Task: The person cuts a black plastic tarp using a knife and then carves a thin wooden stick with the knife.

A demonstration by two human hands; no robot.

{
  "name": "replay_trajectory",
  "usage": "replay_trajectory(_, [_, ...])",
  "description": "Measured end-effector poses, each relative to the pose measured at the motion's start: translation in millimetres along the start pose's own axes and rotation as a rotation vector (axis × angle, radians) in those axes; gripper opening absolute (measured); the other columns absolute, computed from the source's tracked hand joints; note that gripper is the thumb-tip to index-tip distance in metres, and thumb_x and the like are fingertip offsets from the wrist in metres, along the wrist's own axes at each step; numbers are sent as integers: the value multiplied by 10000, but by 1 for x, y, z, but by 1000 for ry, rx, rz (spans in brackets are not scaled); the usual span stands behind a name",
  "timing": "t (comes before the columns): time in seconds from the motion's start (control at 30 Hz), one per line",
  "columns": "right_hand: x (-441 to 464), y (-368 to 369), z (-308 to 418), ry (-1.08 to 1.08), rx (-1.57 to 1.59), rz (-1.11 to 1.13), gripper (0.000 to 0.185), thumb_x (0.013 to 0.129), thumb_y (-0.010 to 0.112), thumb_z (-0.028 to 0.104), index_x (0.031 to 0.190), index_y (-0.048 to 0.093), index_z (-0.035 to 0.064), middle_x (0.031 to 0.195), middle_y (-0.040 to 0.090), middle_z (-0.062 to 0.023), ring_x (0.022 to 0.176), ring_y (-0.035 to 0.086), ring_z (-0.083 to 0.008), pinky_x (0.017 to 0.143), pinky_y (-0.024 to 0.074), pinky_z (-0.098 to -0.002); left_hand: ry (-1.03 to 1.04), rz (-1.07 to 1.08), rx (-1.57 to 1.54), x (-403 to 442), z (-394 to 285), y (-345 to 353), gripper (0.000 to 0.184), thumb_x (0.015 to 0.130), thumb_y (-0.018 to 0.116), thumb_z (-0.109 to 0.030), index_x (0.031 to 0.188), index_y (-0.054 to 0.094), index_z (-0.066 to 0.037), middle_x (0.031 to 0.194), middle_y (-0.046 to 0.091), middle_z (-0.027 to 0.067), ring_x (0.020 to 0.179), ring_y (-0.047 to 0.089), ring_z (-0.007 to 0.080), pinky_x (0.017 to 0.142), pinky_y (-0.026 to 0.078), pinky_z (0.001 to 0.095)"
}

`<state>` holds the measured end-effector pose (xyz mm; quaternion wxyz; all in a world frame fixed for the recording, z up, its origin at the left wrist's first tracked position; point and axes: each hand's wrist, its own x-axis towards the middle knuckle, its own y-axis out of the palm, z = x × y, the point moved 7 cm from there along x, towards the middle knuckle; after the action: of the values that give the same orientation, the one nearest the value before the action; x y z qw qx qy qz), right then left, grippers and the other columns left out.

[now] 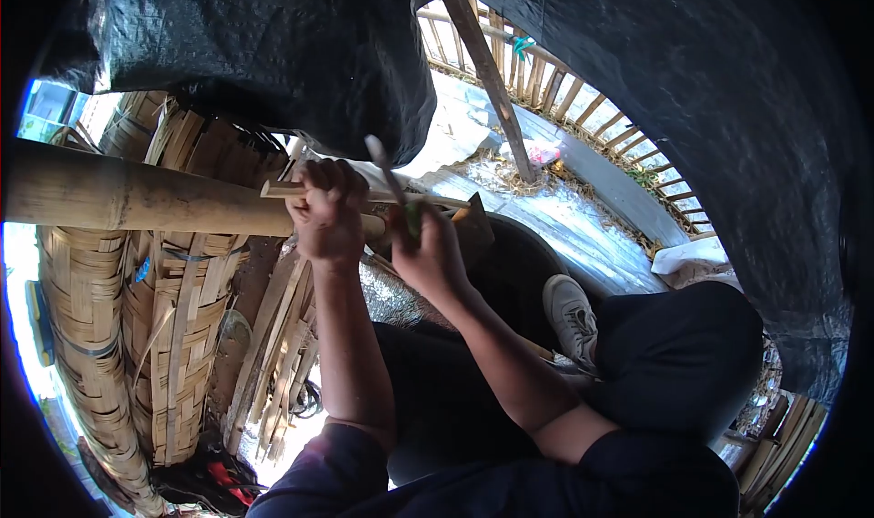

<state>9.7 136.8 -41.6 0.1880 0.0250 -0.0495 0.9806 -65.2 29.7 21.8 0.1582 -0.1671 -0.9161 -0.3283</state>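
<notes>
Black sheeting (264, 45) hangs overhead, with a slatted fence (583, 108) beyond it and rolls of woven bamboo (82, 336) at the left. From my remote seat I view my left hand (326, 207) closed around a pale strip (276, 190), just above the thick bamboo pole (137, 195). My right hand (426, 249) is closed around a slim, knife-like tool (385, 167), pointing upward, its tip blurred, near the left hand.

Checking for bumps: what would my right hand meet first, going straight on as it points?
Probably the thin bamboo strip gripped by your left hand, just beyond your right hand, though depth is unclear.
</notes>
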Motion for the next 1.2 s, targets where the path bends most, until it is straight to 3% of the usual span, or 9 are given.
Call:
replay_trajectory(0.07, [5, -17, 3, 58, 68, -115, 251, 907, 593, 205, 790, 586, -17, 622, 593, -119, 565, 579, -197, 541, 426, -341, 74, 56, 127, 5, -2, 11, 338, 809, 675, -62, 755, 350, -141, 743, 437, 21, 791, 502, 175, 716, 510, 368])
replay_trajectory(0.13, [11, -25, 2, 139, 140, -149, 255, 905, 617, 249, 866, 639, -2, 549, 513, 3, 458, 473, -76, 442, 349, -260, 66, 36, 153, 7, -2, 16, 356, 776, 673, 10, 748, 350, -137, 823, 474, 49, 881, 527, 199, 799, 520, 414])
replay_trajectory(0.27, [17, -34, 3, 249, 342, -86, 214, 909, 615, 215, 949, 646, 7, 527, 467, 45, 399, 390, -24, 380, 278, -217, 91, 41, 339, 13, -9, 36, 411, 713, 654, 155, 727, 341, -112, 1128, 484, 124, 1104, 536, 265, 912, 536, 481])
replay_trajectory(0.43, [18, -43, 12, 320, 478, -56, 196, 904, 624, 179, 981, 649, 1, 520, 448, 56, 385, 352, -16, 372, 251, -200, 79, 133, 488, 13, -4, 35, 416, 711, 635, 186, 703, 325, -91, 1244, 419, 141, 1147, 520, 267, 826, 594, 410])
replay_trajectory(0.7, [15, -41, 17, 297, 499, 37, 171, 879, 644, 167, 933, 692, 12, 666, 593, 44, 625, 478, -3, 573, 373, -199, 76, 169, 524, 12, -3, 40, 418, 722, 623, 203, 677, 315, -75, 1240, 430, 160, 1104, 546, 264, 779, 611, 354])
replay_trajectory(0.8, [15, -37, 23, 280, 535, 54, 170, 886, 650, 153, 990, 668, 20, 572, 484, 80, 426, 356, 14, 380, 245, -184, 94, 219, 546, 11, -2, 42, 425, 720, 628, 208, 664, 314, -73, 1232, 435, 174, 1082, 561, 267, 763, 613, 341])
replay_trajectory(1.03, [15, -39, 27, 265, 555, 7, 153, 882, 657, 150, 970, 682, 28, 568, 483, 87, 427, 344, 18, 386, 236, -181, 87, 276, 508, 10, -1, 48, 438, 719, 617, 219, 623, 296, -64, 1212, 445, 201, 1070, 583, 286, 735, 611, 316])
replay_trajectory(1.1, [15, -44, 28, 276, 510, -33, 129, 867, 661, 119, 924, 704, 12, 687, 624, 38, 651, 506, 1, 596, 402, -196, 81, 273, 518, 10, -1, 48, 443, 718, 617, 219, 618, 291, -63, 1206, 450, 206, 1060, 592, 288, 731, 611, 312])
replay_trajectory(1.2, [15, -46, 23, 278, 489, -46, 121, 865, 660, 107, 919, 708, 11, 681, 626, 38, 658, 511, 3, 604, 408, -191, 86, 316, 512, 10, 0, 49, 449, 715, 611, 222, 617, 279, -64, 1191, 464, 211, 1034, 607, 288, 729, 612, 312])
